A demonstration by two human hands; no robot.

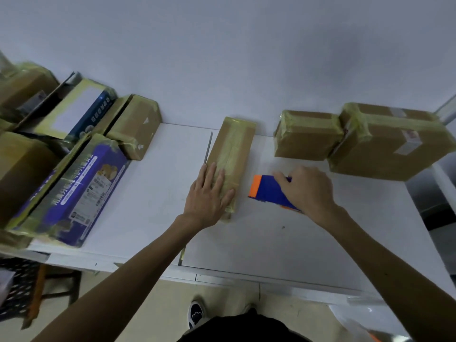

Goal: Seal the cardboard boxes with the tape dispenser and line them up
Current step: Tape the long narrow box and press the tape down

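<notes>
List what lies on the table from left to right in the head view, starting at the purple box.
Purple printed box → small brown box → long taped box under the flat left hand → tape dispenser gripped by the right hand → square brown box → large brown box.

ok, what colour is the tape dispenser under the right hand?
Blue plastic tape dispenser with an orange end; head view.
</notes>
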